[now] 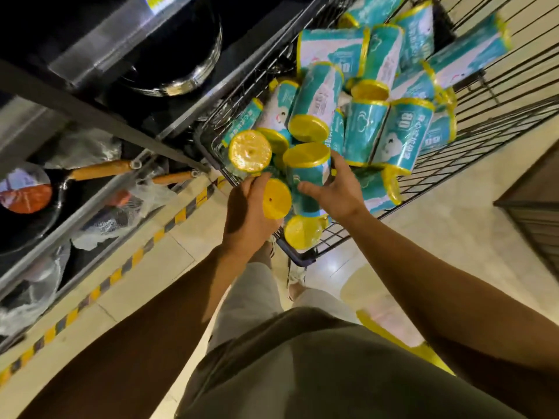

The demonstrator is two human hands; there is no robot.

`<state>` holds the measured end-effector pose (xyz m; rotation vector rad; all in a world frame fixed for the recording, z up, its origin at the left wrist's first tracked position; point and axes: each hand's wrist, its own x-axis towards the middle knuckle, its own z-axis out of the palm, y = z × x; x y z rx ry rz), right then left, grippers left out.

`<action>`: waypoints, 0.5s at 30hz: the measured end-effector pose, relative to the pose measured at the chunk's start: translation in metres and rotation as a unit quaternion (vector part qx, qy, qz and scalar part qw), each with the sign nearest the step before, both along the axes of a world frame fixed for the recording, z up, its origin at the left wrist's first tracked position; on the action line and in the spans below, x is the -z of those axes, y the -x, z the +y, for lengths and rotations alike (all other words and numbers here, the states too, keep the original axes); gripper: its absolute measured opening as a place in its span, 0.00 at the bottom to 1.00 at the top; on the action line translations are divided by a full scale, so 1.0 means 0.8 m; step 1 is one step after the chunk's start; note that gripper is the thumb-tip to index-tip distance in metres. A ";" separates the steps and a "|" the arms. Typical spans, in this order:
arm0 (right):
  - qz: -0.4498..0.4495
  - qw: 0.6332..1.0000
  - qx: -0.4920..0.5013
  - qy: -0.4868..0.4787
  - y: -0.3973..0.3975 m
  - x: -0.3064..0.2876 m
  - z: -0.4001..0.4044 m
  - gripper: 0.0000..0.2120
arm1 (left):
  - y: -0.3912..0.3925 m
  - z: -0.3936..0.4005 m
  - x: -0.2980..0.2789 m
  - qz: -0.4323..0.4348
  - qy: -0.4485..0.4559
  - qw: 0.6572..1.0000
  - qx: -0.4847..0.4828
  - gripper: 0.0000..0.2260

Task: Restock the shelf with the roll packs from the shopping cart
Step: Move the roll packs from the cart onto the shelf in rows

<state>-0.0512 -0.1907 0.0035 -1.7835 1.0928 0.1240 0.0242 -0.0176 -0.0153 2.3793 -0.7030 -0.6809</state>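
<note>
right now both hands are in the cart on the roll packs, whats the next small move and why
Probably lift both packs clear of the cart. The left hand already grips a yellow-ended roll pack and the right hand wraps an upright teal roll pack, both at the near corner of the shopping cart.

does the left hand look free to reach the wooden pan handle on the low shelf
Probably not yet: the left hand already holds a yellow-ended roll pack at the cart. The path to the pan handle looks open.

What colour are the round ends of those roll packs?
Yellow, clearest in the head view, on the roll packs in the cart.
</note>
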 end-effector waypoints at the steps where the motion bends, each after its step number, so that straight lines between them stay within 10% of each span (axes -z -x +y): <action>1: -0.011 1.000 0.019 -0.016 0.003 -0.005 -0.003 0.38 | -0.002 -0.003 -0.014 0.028 0.020 0.999 -0.019 0.43; 10: -0.188 0.945 0.094 -0.251 0.045 -0.106 -0.024 0.27 | -0.012 0.016 -0.129 0.276 0.276 0.897 -0.209 0.31; 15: -0.224 0.914 0.064 -0.331 0.075 -0.160 -0.003 0.39 | 0.029 0.020 -0.191 0.334 0.387 0.810 -0.288 0.09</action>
